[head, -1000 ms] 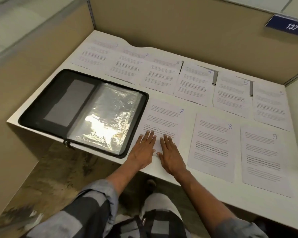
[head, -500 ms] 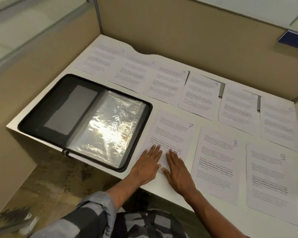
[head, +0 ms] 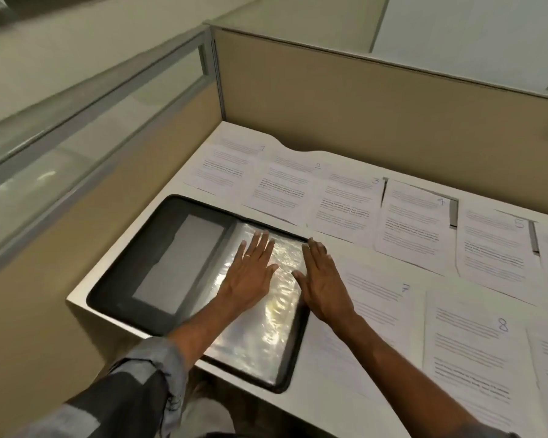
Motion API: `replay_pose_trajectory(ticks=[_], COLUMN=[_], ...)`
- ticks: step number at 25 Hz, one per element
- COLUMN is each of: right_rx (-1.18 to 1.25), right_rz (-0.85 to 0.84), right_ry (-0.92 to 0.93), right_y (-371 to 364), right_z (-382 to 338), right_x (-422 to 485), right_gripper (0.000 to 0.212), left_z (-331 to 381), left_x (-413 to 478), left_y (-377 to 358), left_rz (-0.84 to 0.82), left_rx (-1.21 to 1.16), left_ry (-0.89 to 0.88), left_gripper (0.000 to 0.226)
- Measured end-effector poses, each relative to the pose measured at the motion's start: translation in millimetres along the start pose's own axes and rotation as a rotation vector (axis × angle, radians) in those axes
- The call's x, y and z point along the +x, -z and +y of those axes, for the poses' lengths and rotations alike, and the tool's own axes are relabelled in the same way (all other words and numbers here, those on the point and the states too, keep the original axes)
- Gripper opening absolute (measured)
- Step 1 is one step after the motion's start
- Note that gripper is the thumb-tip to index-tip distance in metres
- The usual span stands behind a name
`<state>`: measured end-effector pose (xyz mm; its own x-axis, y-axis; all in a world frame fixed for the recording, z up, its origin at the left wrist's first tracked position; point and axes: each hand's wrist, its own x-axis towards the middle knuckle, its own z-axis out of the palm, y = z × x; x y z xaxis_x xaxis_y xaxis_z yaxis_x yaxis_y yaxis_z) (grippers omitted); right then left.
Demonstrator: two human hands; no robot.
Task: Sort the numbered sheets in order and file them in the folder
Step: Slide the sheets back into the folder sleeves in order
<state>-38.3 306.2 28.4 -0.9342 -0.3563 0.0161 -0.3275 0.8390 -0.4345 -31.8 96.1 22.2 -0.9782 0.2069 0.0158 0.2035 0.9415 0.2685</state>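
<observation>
Fingers [head: 261, 245] of both hands straight, close together, holding nothing. Left hand [head: 250, 276] lies flat on the clear plastic sleeve [head: 266, 333]. Right hand [head: 321, 279] is at the sleeve's right edge; fingertips blurred, contact uncertain. Sleeve sits in the right half of the open black zip folder [head: 117, 298], near left on the table [head: 348, 161].

Numbered sheets lie flat. Far row, left to right: sheet 1 [head: 228, 169], sheet 2 [head: 282, 191], sheet 3 [head: 345, 207], sheet 4 [head: 412, 226], sheet 5 [head: 494, 248]. Near row, right of the folder: sheet 7 [head: 377, 298], sheet 8 [head: 469, 343].

Judgement: sheets light, limp, easily creased, likely to slide; pinch a corner or the near edge. Sleeve thin, slick, crinkled; its mouth probably needs spreading with one hand.
</observation>
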Motion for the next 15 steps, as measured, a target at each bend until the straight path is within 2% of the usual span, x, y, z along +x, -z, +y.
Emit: replay_pose_trajectory(ticks=[4,7,11,15], right_rx=[-0.051,-0.102,-0.125,-0.140], right_rz=[0.030,0.056,-0.013,-0.071], right_ry=[-0.006,-0.074,-0.127,-0.145], right_y=[-28,-53,-83,-104], right_z=[-52,-92,-137,-161], right_x=[92,156,221,277], right_gripper=[0.067,0.066,0.071,0.068], left_z=[-99,-168,-242,-297], left_x=[49,83,122,157], left_y=[28,40,52,57], left_rz=[-0.037,-0.078,-0.141,-0.122], left_rx=[0.023,0.034,0.005,-0.036], left_ry=[-0.020,-0.030,-0.027,-0.004], left_gripper=[0.074,0.068,0.067,0.067])
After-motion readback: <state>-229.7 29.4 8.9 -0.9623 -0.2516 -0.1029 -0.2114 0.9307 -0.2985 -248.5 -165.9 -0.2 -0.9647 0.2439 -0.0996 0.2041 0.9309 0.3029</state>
